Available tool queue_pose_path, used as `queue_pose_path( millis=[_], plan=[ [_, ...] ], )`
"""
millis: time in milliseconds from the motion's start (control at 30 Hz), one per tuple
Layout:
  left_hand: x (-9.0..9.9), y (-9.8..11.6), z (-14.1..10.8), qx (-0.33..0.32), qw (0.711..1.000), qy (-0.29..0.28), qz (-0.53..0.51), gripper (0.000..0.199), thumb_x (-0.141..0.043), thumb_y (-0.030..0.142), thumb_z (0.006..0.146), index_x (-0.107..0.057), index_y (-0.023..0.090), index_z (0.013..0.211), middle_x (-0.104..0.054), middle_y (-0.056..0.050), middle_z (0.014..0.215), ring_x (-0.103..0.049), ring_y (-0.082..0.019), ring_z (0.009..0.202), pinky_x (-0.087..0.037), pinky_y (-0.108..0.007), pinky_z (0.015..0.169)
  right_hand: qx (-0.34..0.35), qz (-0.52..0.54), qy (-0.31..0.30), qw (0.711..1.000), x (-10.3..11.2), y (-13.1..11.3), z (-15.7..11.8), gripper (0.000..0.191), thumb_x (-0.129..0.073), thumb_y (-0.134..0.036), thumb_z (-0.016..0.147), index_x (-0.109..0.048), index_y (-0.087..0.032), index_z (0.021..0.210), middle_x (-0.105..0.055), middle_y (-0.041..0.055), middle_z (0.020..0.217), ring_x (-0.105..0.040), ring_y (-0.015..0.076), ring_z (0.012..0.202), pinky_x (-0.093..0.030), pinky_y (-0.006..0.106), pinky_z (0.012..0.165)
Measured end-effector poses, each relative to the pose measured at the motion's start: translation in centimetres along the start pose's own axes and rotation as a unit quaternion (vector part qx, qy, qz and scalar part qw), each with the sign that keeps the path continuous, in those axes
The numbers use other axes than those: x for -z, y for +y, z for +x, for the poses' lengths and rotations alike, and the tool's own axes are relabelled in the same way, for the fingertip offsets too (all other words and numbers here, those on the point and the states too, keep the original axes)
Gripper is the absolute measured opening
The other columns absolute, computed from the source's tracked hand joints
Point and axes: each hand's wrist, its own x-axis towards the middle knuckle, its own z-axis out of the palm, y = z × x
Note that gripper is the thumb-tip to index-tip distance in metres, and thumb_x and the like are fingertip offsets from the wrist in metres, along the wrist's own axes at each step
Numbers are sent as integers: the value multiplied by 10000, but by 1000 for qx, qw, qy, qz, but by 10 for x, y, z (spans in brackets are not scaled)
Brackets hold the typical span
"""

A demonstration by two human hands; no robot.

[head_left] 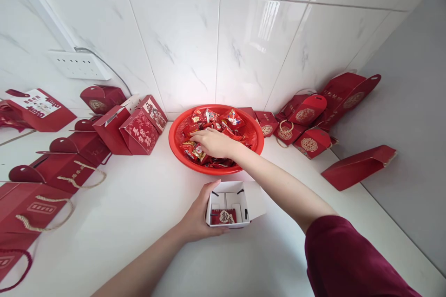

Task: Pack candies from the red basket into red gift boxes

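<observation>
My left hand (pixel 198 217) grips the left side of a small open box (pixel 248 199), its thumb at the far edge and fingers round the near side. The box is white inside, with black cord ends at its walls and a dark red printed piece with gold characters on the bottom. A white flap stands out on its right. Behind it is a red plastic basket (pixel 179 155) of wrapped candies (pixel 232 119), mostly red and gold. My right hand (pixel 214 142) reaches into the basket, fingers stretched over the candies; some fingertips are hidden, and no candy shows clearly in its grasp.
Red gift boxes (pixel 141 131) with rope handles stand along the left. More red boxes (pixel 306 110) are stacked at the back right, and one red box (pixel 358 167) lies by the grey panel at right. A power strip (pixel 79 65) hangs on the tiled wall.
</observation>
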Motion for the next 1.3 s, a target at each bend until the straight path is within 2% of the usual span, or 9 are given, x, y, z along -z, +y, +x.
queue_pose_path(
  millis=[133,300,433,500,567,700,833,1033,1300],
  plan=[
    [0,0,0,-15,1000,-3,10,1100,-853,382,662,-169,295,1519,-274,-154,1524,-412,-363,1357,-399,-509,1103,-7,-41,-52,998,-12,6,13,433,-527,-46,877,-560,-139,1298,-661,147,1234,-588,250,1171,-273,443,1074],
    [-1,-2,1,-21,1000,-3,7,1118,-862,394,646,-168,328,1520,-298,-138,1514,-413,-374,1350,-415,-536,1085,-14,-44,-29,998,1,6,1,205,-560,-76,881,-697,-150,1014,-720,114,1051,-635,245,1061,-276,416,1060],
    [-2,-2,0,-20,1000,-2,6,1116,-867,375,650,-167,341,1519,-326,-133,1507,-432,-370,1341,-418,-534,1084,-30,35,56,997,23,-5,-35,191,-552,-162,928,-714,-158,1030,-722,94,1077,-645,220,1027,-410,326,929],
    [-2,-3,1,-19,1000,-2,3,1112,-869,369,651,-172,353,1517,-327,-128,1508,-446,-364,1332,-423,-531,1078,-41,137,123,982,32,-15,-61,206,-539,-171,940,-719,-169,1041,-731,70,1065,-659,193,982,-454,292,865],
    [-3,-4,2,-22,1000,6,0,1111,-874,366,645,-185,354,1516,-313,-124,1517,-446,-367,1331,-423,-538,1073,-56,227,142,962,39,-28,-90,220,-522,-164,946,-721,-181,1038,-736,49,1027,-670,164,911,-478,272,824],
    [-6,-6,4,-32,999,13,-28,1080,-882,368,628,-252,285,1501,-365,-155,1486,-468,-385,1301,-443,-543,1041,-100,320,87,938,40,-50,-140,196,-535,-169,934,-709,-199,1017,-735,17,931,-667,135,808,-491,237,722],
    [-7,-6,5,-24,999,15,-29,1102,-881,354,625,-225,296,1510,-343,-150,1499,-482,-375,1294,-444,-528,1049,-156,304,23,940,35,-58,-164,90,-558,-170,906,-635,-209,931,-684,-25,767,-608,110,663,-449,216,624],
    [-5,-7,4,-17,1000,13,-6,1131,-881,354,625,-182,387,1513,-302,-104,1515,-475,-364,1303,-446,-539,1053,-182,213,6,960,36,-57,-166,103,-575,-161,870,-510,-218,815,-577,-72,663,-460,81,556,-331,200,538],
    [-4,-9,3,-17,1000,10,23,1135,-877,371,636,-171,318,1522,-256,-142,1533,-442,-371,1325,-420,-519,1079,-127,218,-49,966,19,-62,-154,136,-494,-82,876,-564,-196,849,-629,-33,704,-479,86,571,-317,204,570]
  ],
)
